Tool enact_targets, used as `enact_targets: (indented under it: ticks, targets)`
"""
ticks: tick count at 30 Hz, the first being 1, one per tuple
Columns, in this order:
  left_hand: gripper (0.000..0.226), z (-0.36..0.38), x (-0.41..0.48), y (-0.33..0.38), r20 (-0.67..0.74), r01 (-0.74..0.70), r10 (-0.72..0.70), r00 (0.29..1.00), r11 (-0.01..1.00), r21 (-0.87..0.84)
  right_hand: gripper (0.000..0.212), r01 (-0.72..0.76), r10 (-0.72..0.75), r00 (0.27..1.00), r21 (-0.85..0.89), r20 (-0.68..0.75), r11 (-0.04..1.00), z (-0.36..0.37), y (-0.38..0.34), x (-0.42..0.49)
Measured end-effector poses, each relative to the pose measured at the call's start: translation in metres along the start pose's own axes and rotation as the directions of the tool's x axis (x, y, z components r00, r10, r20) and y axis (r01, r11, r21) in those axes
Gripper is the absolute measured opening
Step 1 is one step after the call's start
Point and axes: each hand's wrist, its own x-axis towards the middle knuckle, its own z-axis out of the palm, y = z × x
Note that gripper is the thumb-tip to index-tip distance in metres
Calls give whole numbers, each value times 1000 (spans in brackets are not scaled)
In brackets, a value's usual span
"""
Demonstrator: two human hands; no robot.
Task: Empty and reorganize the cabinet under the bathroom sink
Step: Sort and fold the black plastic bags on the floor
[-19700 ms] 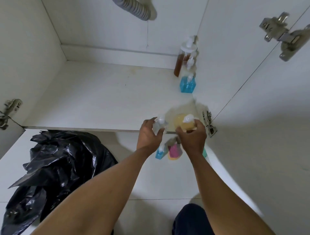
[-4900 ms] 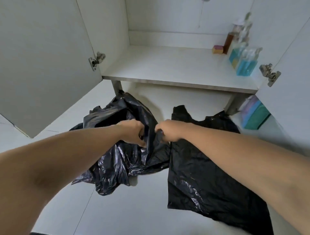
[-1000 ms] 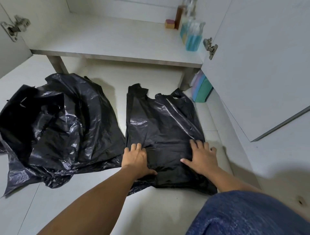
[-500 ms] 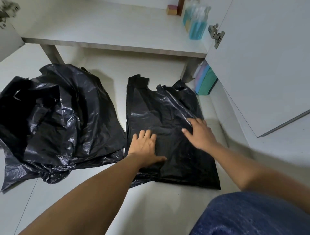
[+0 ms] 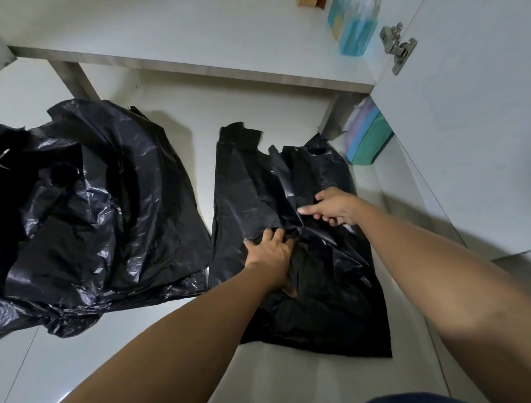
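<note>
A black plastic bag (image 5: 253, 178) lies spread flat on the white tiled floor in front of the open cabinet. My left hand (image 5: 270, 253) presses on its middle, fingers apart. My right hand (image 5: 334, 208) lies on the bag a little farther up and to the right, its fingers bunching a fold of the plastic; whether it grips the fold is unclear. A heap of crumpled black bags (image 5: 92, 213) lies to the left, apart from both hands. The cabinet shelf (image 5: 186, 34) stands above the floor at the top of the view.
Blue liquid bottles (image 5: 356, 28) and a small brown block (image 5: 309, 3) stand at the shelf's far right. A green and pastel stack (image 5: 367, 138) sits on the floor under the open right door (image 5: 459, 115), which carries a metal hinge (image 5: 398, 46).
Both hands have slid up the flat bag towards the cabinet, and the plastic has wrinkled between them. The view has moved closer and lower.
</note>
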Motion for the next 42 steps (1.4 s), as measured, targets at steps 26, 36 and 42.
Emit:
enact_targets:
  ticks: [26, 36, 42]
  targets:
    - [125, 6, -11, -6, -90, -33, 26, 996, 997, -76, 70, 138, -241, 965, -589, -101, 797, 49, 54, -48]
    - [94, 5, -39, -28, -106, -40, 32, 994, 996, -74, 57, 230, -332, 940, -585, -73, 778, 64, 77, -79]
    - [91, -95, -62, -85, -150, -43, 52, 987, 997, 61, 55, 357, -476, 879, -641, -15, 680, 25, 1, -91]
